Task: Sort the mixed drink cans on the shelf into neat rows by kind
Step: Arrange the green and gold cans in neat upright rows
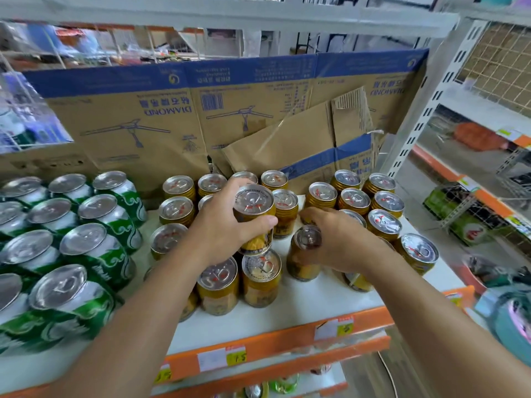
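Note:
Several green and white cans [94, 248] stand in rows on the left of the white shelf [287, 308]. Several gold cans [353, 202] fill the middle and right. My left hand [221, 228] grips a gold can [254, 216] and holds it lifted above the cans below. My right hand [339, 239] curls around another gold can [304, 254] that stands on the shelf in the middle gap, blurred in the frame. Two gold cans [261, 280] stand just in front of the lifted one.
Flattened brown and blue cardboard [178, 110] lines the back of the shelf. An orange shelf lip with price tags [235, 356] runs along the front. A white upright post [425, 110] bounds the right side, with neighbouring shelves of goods beyond.

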The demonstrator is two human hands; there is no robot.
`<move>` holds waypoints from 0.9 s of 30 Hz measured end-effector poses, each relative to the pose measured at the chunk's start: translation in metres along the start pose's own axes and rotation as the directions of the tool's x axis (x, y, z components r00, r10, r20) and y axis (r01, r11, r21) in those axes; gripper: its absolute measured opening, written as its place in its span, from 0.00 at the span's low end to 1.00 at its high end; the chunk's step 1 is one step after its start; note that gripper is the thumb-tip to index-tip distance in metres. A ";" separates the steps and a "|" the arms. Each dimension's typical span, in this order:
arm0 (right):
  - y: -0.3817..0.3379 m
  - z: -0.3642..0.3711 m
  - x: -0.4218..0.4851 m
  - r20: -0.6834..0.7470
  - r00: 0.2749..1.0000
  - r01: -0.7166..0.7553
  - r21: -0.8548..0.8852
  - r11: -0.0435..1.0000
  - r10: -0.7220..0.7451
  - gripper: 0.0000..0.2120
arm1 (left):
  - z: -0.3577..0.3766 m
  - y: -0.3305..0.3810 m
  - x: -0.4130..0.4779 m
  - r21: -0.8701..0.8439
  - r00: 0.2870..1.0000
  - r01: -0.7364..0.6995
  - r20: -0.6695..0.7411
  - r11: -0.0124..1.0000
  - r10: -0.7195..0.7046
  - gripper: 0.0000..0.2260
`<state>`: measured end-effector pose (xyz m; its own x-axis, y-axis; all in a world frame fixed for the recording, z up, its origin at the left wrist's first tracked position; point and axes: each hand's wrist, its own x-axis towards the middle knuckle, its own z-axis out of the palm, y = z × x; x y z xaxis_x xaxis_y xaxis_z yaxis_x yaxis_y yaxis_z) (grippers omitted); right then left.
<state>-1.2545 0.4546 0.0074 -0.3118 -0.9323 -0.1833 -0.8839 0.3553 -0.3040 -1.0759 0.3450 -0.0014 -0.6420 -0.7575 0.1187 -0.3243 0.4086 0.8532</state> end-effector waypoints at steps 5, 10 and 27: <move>-0.003 0.003 0.002 -0.054 0.997 -0.061 -0.047 0.997 0.059 0.28 | 0.000 0.001 -0.001 0.017 1.000 -0.007 0.007 1.000 0.007 0.27; -0.006 0.000 0.006 -0.010 1.000 0.008 0.043 0.999 -0.007 0.31 | 0.000 0.001 -0.002 0.025 1.000 -0.005 0.015 1.000 0.004 0.27; -0.016 0.009 0.029 -0.134 0.991 0.018 0.081 0.997 -0.007 0.27 | -0.035 0.005 -0.013 -0.101 0.994 -0.050 -0.098 0.994 0.040 0.31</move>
<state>-1.2463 0.4222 -0.0013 -0.3496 -0.9353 -0.0542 -0.8582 0.3429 -0.3821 -1.0455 0.3390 0.0191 -0.5835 -0.7866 0.2021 -0.2201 0.3928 0.8929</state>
